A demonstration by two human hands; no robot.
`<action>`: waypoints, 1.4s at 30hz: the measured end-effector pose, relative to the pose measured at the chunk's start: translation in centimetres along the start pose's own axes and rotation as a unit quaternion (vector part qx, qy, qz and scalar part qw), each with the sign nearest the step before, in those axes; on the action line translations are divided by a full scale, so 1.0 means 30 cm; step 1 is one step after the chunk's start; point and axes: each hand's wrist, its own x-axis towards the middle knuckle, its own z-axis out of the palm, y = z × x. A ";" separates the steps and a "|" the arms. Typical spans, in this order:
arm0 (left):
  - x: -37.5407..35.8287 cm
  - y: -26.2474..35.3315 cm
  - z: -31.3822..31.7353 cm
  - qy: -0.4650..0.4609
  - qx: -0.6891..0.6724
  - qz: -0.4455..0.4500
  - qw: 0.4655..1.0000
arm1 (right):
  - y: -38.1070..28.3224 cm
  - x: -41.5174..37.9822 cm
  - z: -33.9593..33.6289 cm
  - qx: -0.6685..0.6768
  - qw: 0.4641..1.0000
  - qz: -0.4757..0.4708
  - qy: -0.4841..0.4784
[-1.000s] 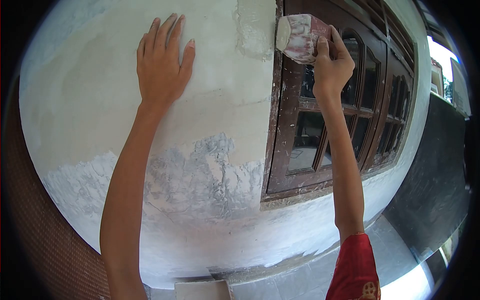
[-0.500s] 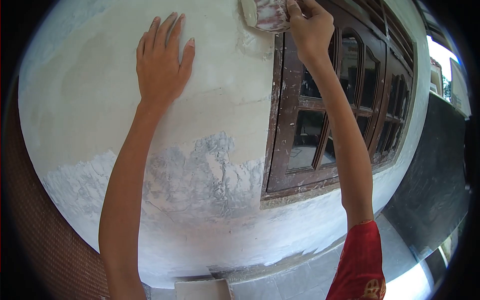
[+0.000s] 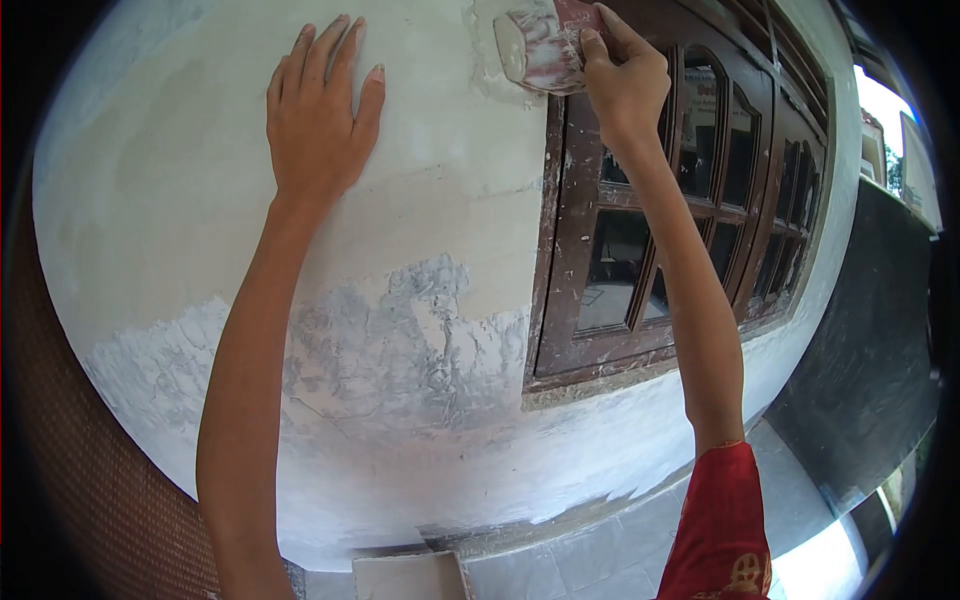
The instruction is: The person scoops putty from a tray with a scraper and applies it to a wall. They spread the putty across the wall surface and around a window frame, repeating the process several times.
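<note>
My left hand (image 3: 318,115) lies flat against the plastered wall (image 3: 430,220), its fingers stretched upward and the thumb apart. Between finger and thumb, my right hand (image 3: 628,85) grips a putty knife (image 3: 548,48) with a wide reddish blade smeared in pale putty. A thick bead of putty lines the blade's left edge. The blade is against or very near the wall, beside the upper left corner of the brown window frame (image 3: 556,250). Fresh, rough putty (image 3: 487,60) shows on the wall just left of the blade.
Glass panes fill the brown wooden window (image 3: 690,210) on the right. Rough grey and white patches (image 3: 380,340) cover the lower wall. A pale box-like object (image 3: 410,577) stands on the tiled floor (image 3: 560,570) below. A dark panel (image 3: 860,350) is at the far right.
The putty knife and my right hand have moved down, and more of the blade shows. My left hand stays flat on the wall, appearing slightly higher and further left.
</note>
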 end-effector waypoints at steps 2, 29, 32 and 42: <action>0.001 0.001 -0.002 0.001 0.001 0.000 1.000 | 0.089 0.045 -0.081 -0.062 0.997 0.001 0.045; 0.004 0.000 -0.008 -0.019 0.017 -0.007 1.000 | 0.137 0.061 -0.109 -0.033 0.995 0.011 0.097; 0.005 0.003 -0.004 -0.013 0.011 -0.008 1.000 | 0.092 0.074 -0.116 0.130 0.985 0.038 0.104; 0.005 0.000 -0.008 -0.010 0.019 -0.007 1.000 | 0.127 0.005 -0.112 0.123 0.988 0.064 0.075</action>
